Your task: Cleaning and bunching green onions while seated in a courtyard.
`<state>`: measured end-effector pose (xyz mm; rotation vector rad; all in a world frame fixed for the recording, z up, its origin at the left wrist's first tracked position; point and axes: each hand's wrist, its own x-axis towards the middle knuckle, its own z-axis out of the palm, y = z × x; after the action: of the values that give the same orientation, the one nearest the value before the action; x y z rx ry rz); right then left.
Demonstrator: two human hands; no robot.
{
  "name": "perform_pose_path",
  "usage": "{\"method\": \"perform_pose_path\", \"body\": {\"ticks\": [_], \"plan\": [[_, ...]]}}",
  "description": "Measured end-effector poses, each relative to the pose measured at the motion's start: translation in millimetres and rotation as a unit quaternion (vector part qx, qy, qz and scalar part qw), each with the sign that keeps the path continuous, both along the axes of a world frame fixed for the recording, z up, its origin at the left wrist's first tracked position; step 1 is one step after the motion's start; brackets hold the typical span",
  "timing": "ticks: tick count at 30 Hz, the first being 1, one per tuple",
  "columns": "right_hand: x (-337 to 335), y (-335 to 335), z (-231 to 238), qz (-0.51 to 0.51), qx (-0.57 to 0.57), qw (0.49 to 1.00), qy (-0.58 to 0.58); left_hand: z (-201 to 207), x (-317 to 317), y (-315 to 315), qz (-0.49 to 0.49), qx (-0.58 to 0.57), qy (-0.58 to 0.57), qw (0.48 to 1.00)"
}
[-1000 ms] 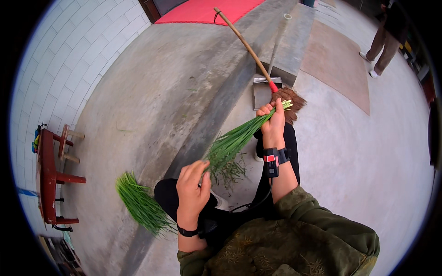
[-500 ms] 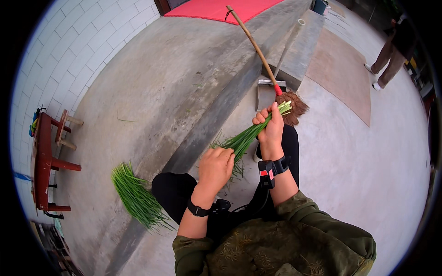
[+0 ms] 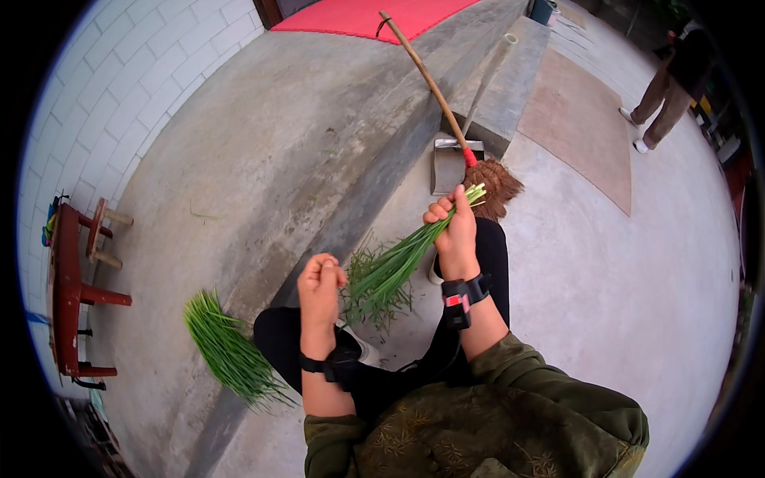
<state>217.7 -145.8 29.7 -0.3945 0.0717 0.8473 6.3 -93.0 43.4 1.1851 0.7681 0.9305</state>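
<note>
Plainly, your right hand (image 3: 456, 227) is wrapped firmly around a bunch of long green leaves (image 3: 398, 263), gripping it just below the pale cut ends, which poke out above the fist. From that grip the bunch slopes down and to your left, its long axis running slantwise across your front, so the loose leaf tips come out on the side of your left hand (image 3: 320, 283). That hand is the nearer one to the tips, just beside them yet apart; its fingers are folded in narrow, thumb close to forefinger, and whether a scrap of leaf sits between them cannot be told. The black box (image 3: 457, 311) on your right wrist has a red patch, but no lettering you could read. Beneath the tips, green trimmings (image 3: 365, 263) are scattered on the floor. Left of your left knee (image 3: 275, 331), a second bunch (image 3: 235, 350) lies on the step. Past your right hand are a brown broom (image 3: 496, 190) and a metal dustpan (image 3: 446, 170), with a red bench (image 3: 68, 291) off to the left. Farther out are a brownish mat (image 3: 574, 127) and a standing person (image 3: 673, 84); no label out there is legible either.
</note>
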Motion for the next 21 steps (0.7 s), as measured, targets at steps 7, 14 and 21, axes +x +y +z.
{"method": "perform_pose_path", "body": {"ticks": [7,14,21], "plan": [[45,-21,-6,-0.010,0.162,0.978,0.129,-2,-43,12,0.023,0.111,0.077,0.991],[55,-40,8,-0.029,0.209,0.968,0.132,2,-47,3,0.030,0.248,0.218,0.943],[53,-46,15,-0.030,0.218,0.964,0.150,14,-36,-5,0.052,0.348,0.260,0.899]]}}
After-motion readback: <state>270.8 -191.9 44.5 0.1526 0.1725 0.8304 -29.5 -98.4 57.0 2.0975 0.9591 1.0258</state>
